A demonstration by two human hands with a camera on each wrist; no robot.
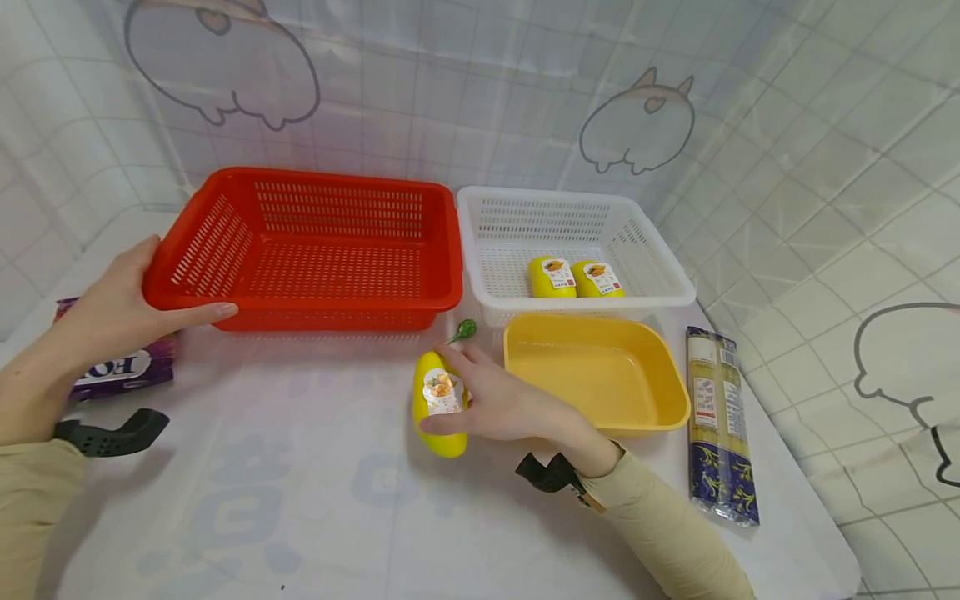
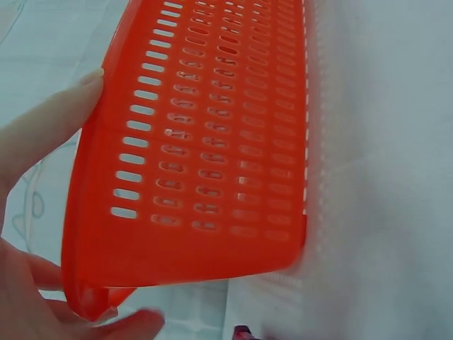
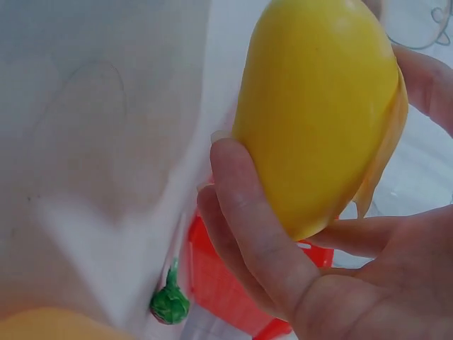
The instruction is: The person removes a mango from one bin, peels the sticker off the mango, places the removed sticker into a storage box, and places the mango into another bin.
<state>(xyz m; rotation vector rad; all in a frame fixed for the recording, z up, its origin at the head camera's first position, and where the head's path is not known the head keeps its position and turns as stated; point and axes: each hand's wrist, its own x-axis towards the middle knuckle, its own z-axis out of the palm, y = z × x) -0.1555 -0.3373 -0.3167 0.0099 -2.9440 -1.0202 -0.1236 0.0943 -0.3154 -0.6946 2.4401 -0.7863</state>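
Yellow package (image 3: 318,106), label (image 1: 442,392) visible only overhead: right hand (image 1: 495,400) grips it; left hand (image 1: 120,296), seemingly, red basket (image 1: 337,306).

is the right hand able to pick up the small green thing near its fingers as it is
Probably not yet: the right hand holds a yellow rounded pack. Otherwise the way looks free, as the small green thing lies uncovered close by.

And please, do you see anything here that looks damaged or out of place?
One detail: on the yellow oval item in the right hand, a flap stands away from its side in the right wrist view, perhaps a peeling label. It looks odd against the smooth surface. I see nothing spilled.
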